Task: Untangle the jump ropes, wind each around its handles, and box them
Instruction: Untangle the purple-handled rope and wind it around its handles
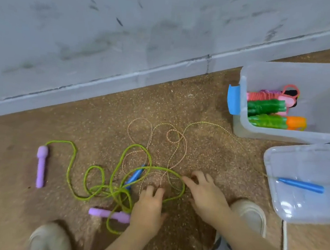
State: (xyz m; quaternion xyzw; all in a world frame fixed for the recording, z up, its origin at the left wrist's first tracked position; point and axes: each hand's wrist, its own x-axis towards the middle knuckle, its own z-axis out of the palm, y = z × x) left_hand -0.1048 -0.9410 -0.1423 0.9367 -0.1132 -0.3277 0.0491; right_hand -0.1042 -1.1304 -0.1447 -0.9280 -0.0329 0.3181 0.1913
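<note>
Box [240,120]: wound ropes [267,115] stowed. Floor: green rope [113,182], speckled rope [148,135], tangled and unwound. Left hand [148,208], right hand [205,194]: fingertips on tangle, grip unclear. Perhaps halfway.

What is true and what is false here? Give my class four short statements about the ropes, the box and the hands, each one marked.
1. The green rope ends in purple handles. True.
2. The clear box holds nothing. False: wound ropes lie inside it.
3. A blue handle lies on the lid. True.
4. Both hands are raised well away from the ropes. False: the left hand and the right hand are down at the green rope.
</note>
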